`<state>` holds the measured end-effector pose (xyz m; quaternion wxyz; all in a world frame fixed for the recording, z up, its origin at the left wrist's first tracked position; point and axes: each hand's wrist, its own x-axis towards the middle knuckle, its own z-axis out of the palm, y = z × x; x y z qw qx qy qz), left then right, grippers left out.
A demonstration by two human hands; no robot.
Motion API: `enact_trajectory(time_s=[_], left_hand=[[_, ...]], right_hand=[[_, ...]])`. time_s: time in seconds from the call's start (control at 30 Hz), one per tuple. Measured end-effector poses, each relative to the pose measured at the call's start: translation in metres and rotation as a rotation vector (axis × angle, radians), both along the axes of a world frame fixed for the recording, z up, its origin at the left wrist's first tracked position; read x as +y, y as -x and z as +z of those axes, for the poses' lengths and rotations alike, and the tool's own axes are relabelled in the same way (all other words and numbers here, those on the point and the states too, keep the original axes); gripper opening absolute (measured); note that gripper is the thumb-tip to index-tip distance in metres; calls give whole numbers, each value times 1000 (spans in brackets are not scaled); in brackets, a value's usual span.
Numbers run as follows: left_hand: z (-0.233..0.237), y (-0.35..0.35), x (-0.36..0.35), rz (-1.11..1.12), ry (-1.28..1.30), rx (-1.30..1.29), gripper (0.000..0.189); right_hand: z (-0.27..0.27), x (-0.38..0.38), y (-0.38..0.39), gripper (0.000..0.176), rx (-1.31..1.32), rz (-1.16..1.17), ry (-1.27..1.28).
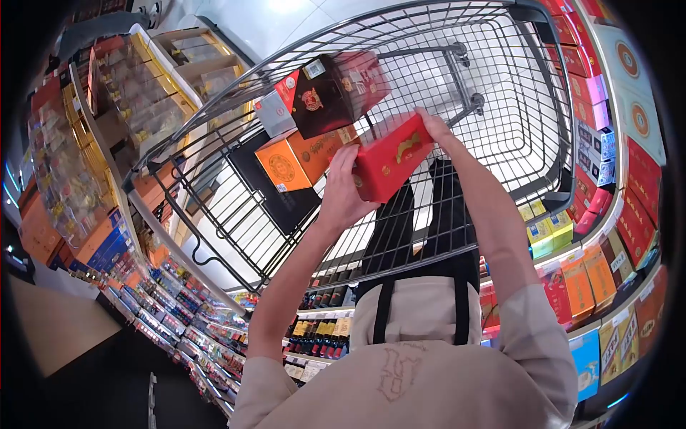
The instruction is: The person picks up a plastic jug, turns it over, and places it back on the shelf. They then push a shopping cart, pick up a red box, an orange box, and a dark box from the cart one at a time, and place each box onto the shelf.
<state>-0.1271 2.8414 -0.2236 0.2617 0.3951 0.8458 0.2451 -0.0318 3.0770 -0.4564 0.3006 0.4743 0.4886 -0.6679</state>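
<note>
A red box [391,161] with gold markings is held tilted over the wire shopping cart [529,79]. My left hand [341,187] grips its near left end, and my right hand [434,127] is closed around the far right end. Just left of the red box, an orange box [296,161] rests in the cart on a flat black panel [261,182]. Beyond it sits a dark box [314,100] with a red corner and emblem. A small grey box [274,114] stands beside that one. The undersides of my fingers are partly hidden.
The cart's handle bar [182,254] curves along the left. Shelves with orange boxes [576,286] and red boxes [639,222] run close on the right. Bottles [325,336] line a shelf near my body. A display of clear-wrapped goods [136,79] stands left of the cart.
</note>
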Motion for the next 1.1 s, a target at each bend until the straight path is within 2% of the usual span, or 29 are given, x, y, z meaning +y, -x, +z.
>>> enact_trajectory(time_s=[0.03,0.07,0.17,0.2,0.27,0.3,0.37,0.4,0.47,0.5,0.6,0.63,0.8,0.9,1.0,1.07,1.1], left_hand=[[3,1,-1,47,18,-85,119],[8,0,-2,33,11,-87,119],[33,-3,-3,12,-47,-71,118],[47,-3,1,16,-61,-42,120],[82,-3,8,2,-88,-7,121],[108,-3,11,14,-72,-13,123],[139,-6,8,32,-51,-25,124],[151,-7,6,71,-65,-63,125],[169,-10,-2,99,-90,-104,127],[177,-10,-7,83,-123,-77,128],[210,-5,-19,87,-176,-81,130],[221,-3,-25,117,-184,-116,130],[256,22,-64,42,-205,-103,133],[269,36,-76,31,-310,-153,136],[278,55,-77,-136,-396,-196,156],[289,53,-73,-144,-346,-134,152],[288,62,-66,-48,-493,-444,144]], right_hand=[[5,5,-2,79,-6,2,9],[10,10,-3,79,-8,-11,1],[45,22,5,63,102,-143,147],[59,29,8,63,110,-156,137],[86,39,9,67,201,-101,360],[100,41,5,67,223,-130,334],[111,32,-1,82,261,-318,728],[123,27,-1,82,271,-328,717],[156,13,-2,94,257,-400,762],[155,0,-5,91,262,-486,686],[202,-14,-6,90,271,-546,660],[203,-28,-5,74,308,-572,569],[274,-45,-3,60,424,-614,798],[313,-51,-6,52,458,-629,847],[322,-63,-19,47,476,-651,817],[313,-71,-31,45,608,-704,745],[331,-74,-36,42,483,-904,803]])
